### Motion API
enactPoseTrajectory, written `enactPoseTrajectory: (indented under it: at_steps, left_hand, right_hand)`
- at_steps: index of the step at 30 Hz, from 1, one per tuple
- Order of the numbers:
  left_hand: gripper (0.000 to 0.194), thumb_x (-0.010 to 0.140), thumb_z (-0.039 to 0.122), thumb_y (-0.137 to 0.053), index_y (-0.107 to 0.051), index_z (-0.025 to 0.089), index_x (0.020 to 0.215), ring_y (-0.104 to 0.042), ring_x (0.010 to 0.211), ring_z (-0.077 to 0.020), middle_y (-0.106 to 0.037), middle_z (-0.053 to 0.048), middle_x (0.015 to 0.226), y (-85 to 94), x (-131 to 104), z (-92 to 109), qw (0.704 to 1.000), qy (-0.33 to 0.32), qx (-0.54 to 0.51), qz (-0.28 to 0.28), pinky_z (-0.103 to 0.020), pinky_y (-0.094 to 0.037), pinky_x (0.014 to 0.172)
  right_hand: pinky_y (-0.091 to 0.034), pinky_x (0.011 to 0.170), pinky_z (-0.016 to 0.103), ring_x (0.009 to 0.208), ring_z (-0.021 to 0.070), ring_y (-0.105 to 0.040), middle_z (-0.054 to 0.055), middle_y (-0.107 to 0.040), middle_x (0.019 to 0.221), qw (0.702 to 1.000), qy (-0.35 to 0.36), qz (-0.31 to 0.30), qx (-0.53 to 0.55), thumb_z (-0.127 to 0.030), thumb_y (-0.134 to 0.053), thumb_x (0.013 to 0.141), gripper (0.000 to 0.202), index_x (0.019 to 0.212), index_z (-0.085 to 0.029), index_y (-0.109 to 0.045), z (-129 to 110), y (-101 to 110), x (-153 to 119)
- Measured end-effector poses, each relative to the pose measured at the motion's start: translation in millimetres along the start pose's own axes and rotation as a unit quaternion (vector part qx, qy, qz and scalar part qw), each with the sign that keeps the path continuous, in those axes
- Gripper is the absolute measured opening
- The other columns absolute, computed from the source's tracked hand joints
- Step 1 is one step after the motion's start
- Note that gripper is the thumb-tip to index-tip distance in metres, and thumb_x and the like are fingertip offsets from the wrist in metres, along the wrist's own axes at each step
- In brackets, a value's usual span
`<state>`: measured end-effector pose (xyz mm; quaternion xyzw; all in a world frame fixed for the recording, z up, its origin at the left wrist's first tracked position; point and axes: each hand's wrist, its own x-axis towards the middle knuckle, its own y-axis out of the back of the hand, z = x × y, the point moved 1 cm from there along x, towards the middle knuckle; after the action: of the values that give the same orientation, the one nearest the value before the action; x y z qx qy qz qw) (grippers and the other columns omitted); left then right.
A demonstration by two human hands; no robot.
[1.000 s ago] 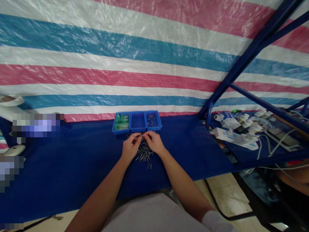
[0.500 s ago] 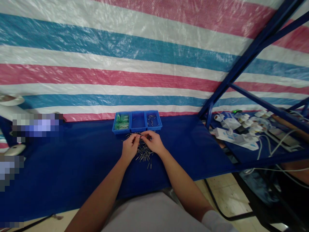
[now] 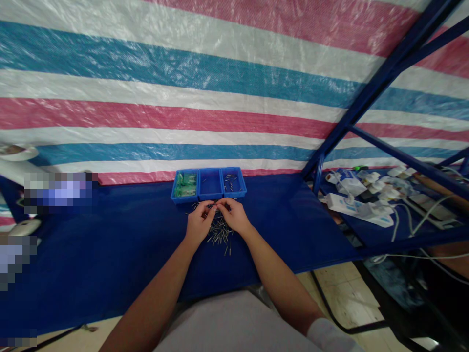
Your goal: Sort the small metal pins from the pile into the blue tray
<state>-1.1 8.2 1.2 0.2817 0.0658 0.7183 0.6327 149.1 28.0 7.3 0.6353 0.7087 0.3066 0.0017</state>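
Over a pile of thin metal pins (image 3: 220, 232) on the blue table, my left hand (image 3: 198, 221) and my right hand (image 3: 234, 215) meet fingertip to fingertip. Both are closed in a pinch, and whatever lies between the fingers is too small and covered to make out. Just beyond them stands a blue three-part tray (image 3: 210, 197). Its left compartment holds green-tinted clear packets (image 3: 185, 185). A small thin piece lies in the middle compartment, and several metal pins (image 3: 230, 183) are scattered in the right one. Part of the pile is hidden under my hands.
A striped plastic sheet (image 3: 183, 107) hangs behind the blue table (image 3: 139, 244). To the right, a blue metal frame (image 3: 340, 122) rises beside a white power strip (image 3: 357, 210), cables and small white bottles. Another person's arm shows at the far right. White objects stand far left.
My fingertips have drawn closer together, and the fingers of my right hand have curled differently. The pile and tray look the same, apart from a slight shift of the view.
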Motion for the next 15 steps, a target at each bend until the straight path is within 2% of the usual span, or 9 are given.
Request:
enactPoseTrajectory:
  at_steps: [8,15]
  left_hand:
    - [0.027,0.086,0.042,-0.051,-0.065,0.021,0.095,-0.053,0.055,-0.0104,-0.059,0.003,0.061,0.9,0.0,2.1,1.000,-0.012,0.004,-0.001,-0.021,-0.041,0.057]
    - [0.030,0.089,0.042,-0.044,-0.063,0.019,0.084,-0.054,0.055,-0.0111,-0.059,0.002,0.060,1.1,-0.1,2.5,1.000,-0.008,0.010,-0.002,-0.022,-0.041,0.057]
  right_hand:
    - [-0.045,0.070,0.027,0.075,0.0154,-0.060,0.003,-0.067,0.080,1.000,-0.001,-0.002,-0.017,-0.032,-0.050,0.091,0.021,0.087,-0.020,-0.066,-0.4,1.2,-0.7]
    - [-0.047,0.067,0.027,0.073,0.0159,-0.059,0.003,-0.066,0.081,1.000,0.015,0.017,0.001,-0.030,-0.059,0.085,0.014,0.093,-0.021,-0.067,0.2,-0.5,-1.5]
